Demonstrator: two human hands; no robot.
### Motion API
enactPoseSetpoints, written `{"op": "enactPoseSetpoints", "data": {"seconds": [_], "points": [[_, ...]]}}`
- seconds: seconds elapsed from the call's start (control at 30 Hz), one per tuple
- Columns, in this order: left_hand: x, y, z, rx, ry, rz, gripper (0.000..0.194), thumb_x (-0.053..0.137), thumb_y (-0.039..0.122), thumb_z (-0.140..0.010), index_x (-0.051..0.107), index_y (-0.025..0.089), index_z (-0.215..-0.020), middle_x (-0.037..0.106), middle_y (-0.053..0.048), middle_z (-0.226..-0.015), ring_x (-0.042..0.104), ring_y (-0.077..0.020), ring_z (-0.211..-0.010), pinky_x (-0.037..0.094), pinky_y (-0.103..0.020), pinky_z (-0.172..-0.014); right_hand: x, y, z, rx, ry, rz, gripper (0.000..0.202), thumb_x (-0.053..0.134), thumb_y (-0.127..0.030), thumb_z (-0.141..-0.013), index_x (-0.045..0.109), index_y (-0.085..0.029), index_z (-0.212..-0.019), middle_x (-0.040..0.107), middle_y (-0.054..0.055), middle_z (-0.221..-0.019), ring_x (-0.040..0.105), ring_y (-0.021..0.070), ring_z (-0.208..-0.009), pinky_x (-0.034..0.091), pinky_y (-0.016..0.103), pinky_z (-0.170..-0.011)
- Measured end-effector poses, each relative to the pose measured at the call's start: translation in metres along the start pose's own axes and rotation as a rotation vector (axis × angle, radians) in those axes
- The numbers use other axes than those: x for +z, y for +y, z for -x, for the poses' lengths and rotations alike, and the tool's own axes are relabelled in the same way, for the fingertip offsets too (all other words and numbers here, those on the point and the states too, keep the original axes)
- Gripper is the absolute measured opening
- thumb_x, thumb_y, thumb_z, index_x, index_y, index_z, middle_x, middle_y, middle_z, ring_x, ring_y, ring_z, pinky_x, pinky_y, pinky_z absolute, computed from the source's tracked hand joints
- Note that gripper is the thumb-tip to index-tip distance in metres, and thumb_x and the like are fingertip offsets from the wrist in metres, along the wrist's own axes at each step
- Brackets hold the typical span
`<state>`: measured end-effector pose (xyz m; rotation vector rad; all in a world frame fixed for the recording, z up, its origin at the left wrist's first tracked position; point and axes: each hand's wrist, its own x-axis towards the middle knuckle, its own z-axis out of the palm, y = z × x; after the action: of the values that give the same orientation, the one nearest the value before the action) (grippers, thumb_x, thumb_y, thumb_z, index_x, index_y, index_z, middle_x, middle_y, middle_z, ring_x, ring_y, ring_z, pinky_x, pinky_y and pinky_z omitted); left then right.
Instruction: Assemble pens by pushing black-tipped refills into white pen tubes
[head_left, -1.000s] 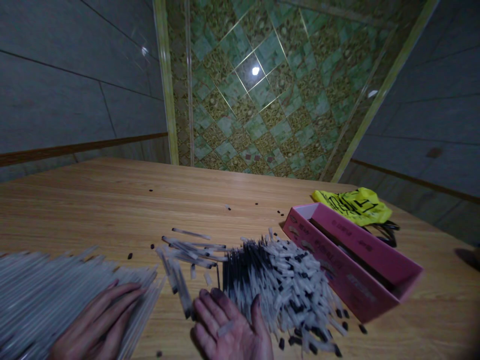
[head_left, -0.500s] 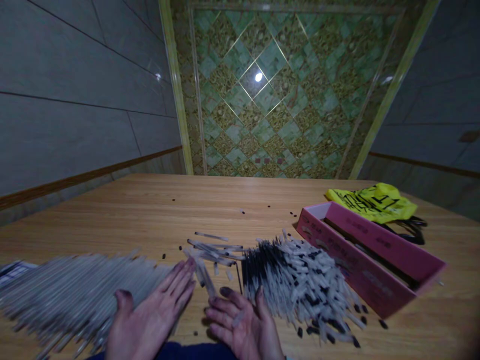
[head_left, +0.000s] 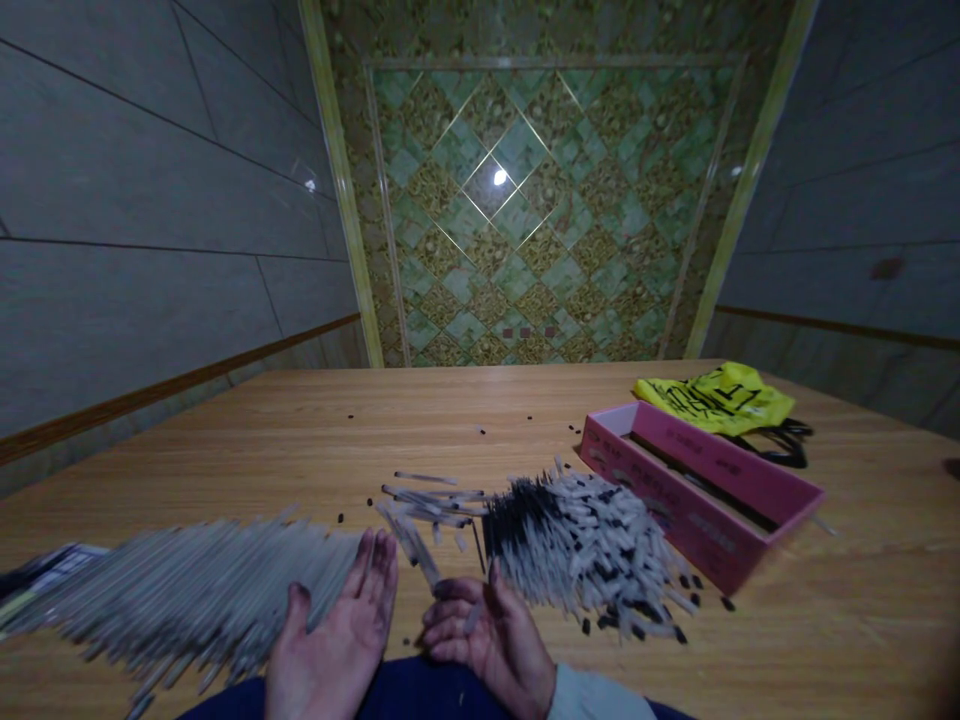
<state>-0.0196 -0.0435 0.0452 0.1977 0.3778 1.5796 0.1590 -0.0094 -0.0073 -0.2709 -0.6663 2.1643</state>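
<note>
L hand (head_left: 337,625) bare, fingers pressed together, thumb apart, beside long clear plastic tubes (head_left: 217,585). R hand (head_left: 501,643) half-curled, 1 short translucent plastic piece (head_left: 472,618) across fingers; can't tell if pinched. Step: prob. holding piece ready; next move likely needs firmer thumb grip.

On the left of the pink box (head_left: 671,508), the pile of dark-ended pieces (head_left: 600,555) spreads up to its near wall, blocking a low path from the right hand (head_left: 487,635); a raised hand could cross over to the box's open top. Farther left of the box, loose tubes (head_left: 435,505) obstruct low passage, and farthest left the heap of clear tubes (head_left: 195,590) does likewise. Behind the box, the yellow bag (head_left: 720,398) and black straps (head_left: 784,442) bar the way. Right of the box, a hand could slide along the tabletop (head_left: 862,600).
</note>
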Motion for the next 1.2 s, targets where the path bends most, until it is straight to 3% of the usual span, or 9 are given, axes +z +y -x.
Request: {"op": "enactPoseSetpoints", "data": {"seconds": [0.13,0.23,0.47,0.67,0.77,0.93,1.07,1.13,1.2], "points": [[0.011,-0.001,0.014,0.028,0.108,0.317,0.031,0.032,0.033,-0.091,0.053,0.013,-0.101,0.063,-0.010,-0.088,0.064,-0.0150,-0.084,0.054,-0.028,-0.072,-0.004,0.001,0.000,-0.004,0.005,0.042,0.073,0.039,-0.068,-0.081,0.061,-0.002,-0.102,0.066,0.019,-0.089,0.065,0.0217,-0.076,0.046,0.032,-0.071],[0.018,-0.005,0.024,-0.025,0.068,0.524,0.023,0.031,0.024,-0.090,0.048,0.017,-0.077,0.053,-0.001,-0.069,0.056,-0.0093,-0.059,0.051,-0.022,-0.055,-0.005,0.001,0.001,-0.013,0.007,0.081,0.070,0.040,-0.066,-0.081,0.062,-0.002,-0.100,0.066,0.018,-0.088,0.065,0.0204,-0.074,0.046,0.031,-0.070],[0.022,-0.008,0.027,-0.029,-0.025,0.427,0.025,0.045,0.018,-0.085,0.038,0.020,-0.061,0.043,0.005,-0.055,0.042,-0.0063,-0.045,0.037,-0.019,-0.043,-0.003,0.002,0.000,-0.017,0.046,0.127,0.063,0.048,-0.062,-0.080,0.063,-0.002,-0.097,0.065,0.017,-0.083,0.064,0.0189,-0.070,0.047,0.030,-0.067],[-0.003,-0.004,-0.015,-0.112,-0.041,-0.163,0.036,0.049,0.026,-0.085,0.037,0.018,-0.051,0.029,0.008,-0.043,0.024,-0.0043,-0.035,0.021,-0.018,-0.035,-0.007,0.003,-0.002,-0.082,0.078,0.220,0.035,0.062,-0.040,-0.079,0.062,-0.007,-0.091,0.062,0.007,-0.072,0.048,0.0064,-0.045,0.034,0.018,-0.041],[-0.026,-0.005,-0.032,0.053,0.007,-0.608,0.040,0.055,0.039,-0.081,0.039,0.018,-0.051,0.029,0.008,-0.043,0.021,-0.0043,-0.036,0.019,-0.018,-0.035,-0.007,0.003,0.000,-0.069,0.100,0.268,0.027,0.068,-0.032,-0.074,0.060,-0.010,-0.087,0.057,0.001,-0.063,0.032,0.0016,-0.037,0.018,0.015,-0.034],[-0.050,-0.006,-0.036,0.371,0.077,-1.284,0.040,0.058,0.050,-0.073,0.048,0.019,-0.051,0.039,0.005,-0.044,0.035,-0.0090,-0.044,0.028,-0.021,-0.042,-0.001,0.000,0.007,-0.002,0.225,0.397,0.026,0.069,-0.036,-0.070,0.056,-0.015,-0.077,0.048,-0.005,-0.054,0.023,0.0014,-0.035,0.012,0.016,-0.034],[-0.051,-0.011,-0.029,0.659,-0.046,-1.650,0.038,0.058,0.047,-0.073,0.050,0.019,-0.048,0.043,0.004,-0.045,0.041,-0.0110,-0.047,0.033,-0.022,-0.048,0.002,-0.037,0.009,-0.042,0.414,1.009,0.022,0.060,-0.035,-0.074,0.062,-0.013,-0.075,0.050,-0.004,-0.051,0.037,0.0055,-0.039,0.025,0.017,-0.039],[-0.050,-0.014,-0.028,0.747,-0.126,-1.784,0.038,0.057,0.043,-0.075,0.048,0.019,-0.047,0.041,0.005,-0.044,0.039,-0.0094,-0.043,0.032,-0.022,-0.048,-0.001,-0.073,0.009,-0.143,0.561,1.560,0.021,0.056,-0.032,-0.076,0.065,-0.014,-0.071,0.060,0.000,-0.060,0.051,0.0094,-0.051,0.036,0.019,-0.048],[-0.051,-0.018,-0.029,0.781,-0.201,-1.877,0.038,0.054,0.040,-0.078,0.047,0.019,-0.047,0.042,0.005,-0.043,0.040,-0.0088,-0.042,0.032,-0.022,-0.049,-0.007,-0.114,0.009,-0.220,0.706,1.698,0.018,0.054,-0.027,-0.077,0.067,-0.015,-0.075,0.066,0.003,-0.072,0.059,0.0144,-0.069,0.040,0.021,-0.060]]}}
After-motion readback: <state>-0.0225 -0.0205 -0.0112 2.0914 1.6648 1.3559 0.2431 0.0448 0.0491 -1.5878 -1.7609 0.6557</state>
